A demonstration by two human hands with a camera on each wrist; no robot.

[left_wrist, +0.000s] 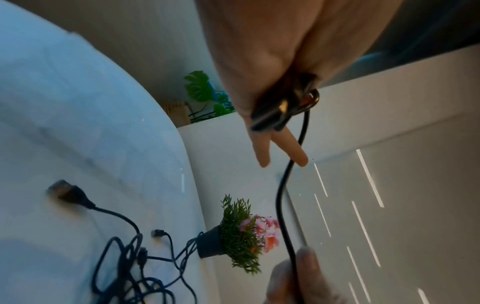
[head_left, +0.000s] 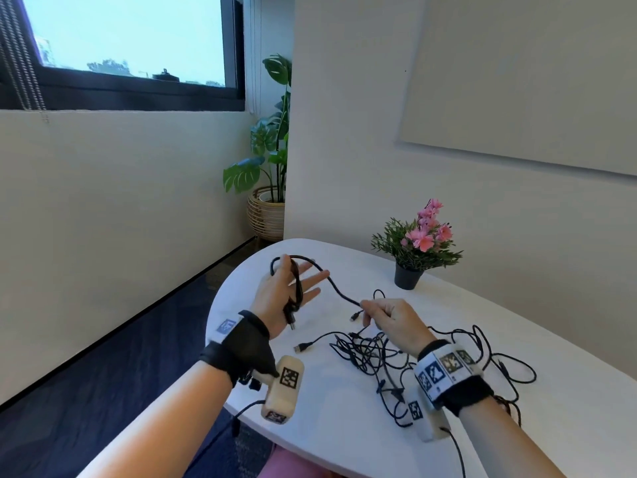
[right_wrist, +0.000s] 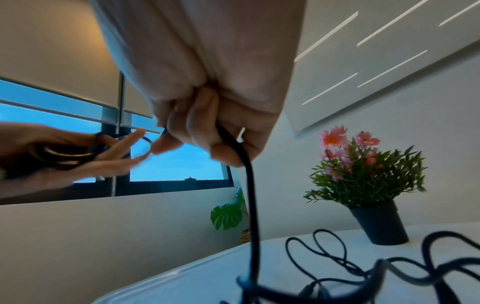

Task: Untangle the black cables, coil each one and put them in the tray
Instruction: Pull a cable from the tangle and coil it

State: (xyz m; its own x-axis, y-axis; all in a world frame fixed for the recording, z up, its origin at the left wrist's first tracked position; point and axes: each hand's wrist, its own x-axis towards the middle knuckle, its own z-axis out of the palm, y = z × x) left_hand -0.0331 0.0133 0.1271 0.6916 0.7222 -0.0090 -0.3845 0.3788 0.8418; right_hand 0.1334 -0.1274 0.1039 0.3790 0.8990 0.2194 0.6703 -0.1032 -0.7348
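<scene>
Cable loops [head_left: 295, 288] hang on my left hand [head_left: 281, 298], thumb clamping them, fingers straight; my right hand [head_left: 391, 322] pinches the same cable's free run just above the table [head_left: 344, 426]. Risk, I judge: pulling hard drags the tangled pile [head_left: 396, 360], tightening knots. Count: one cable being coiled, several tangled, number unclear; no tray in view.

matt black rubbery cables [head_left: 379, 350] on a smooth white table [head_left: 337, 436]; matt black plastic-looking flower pot [head_left: 407, 277].
</scene>
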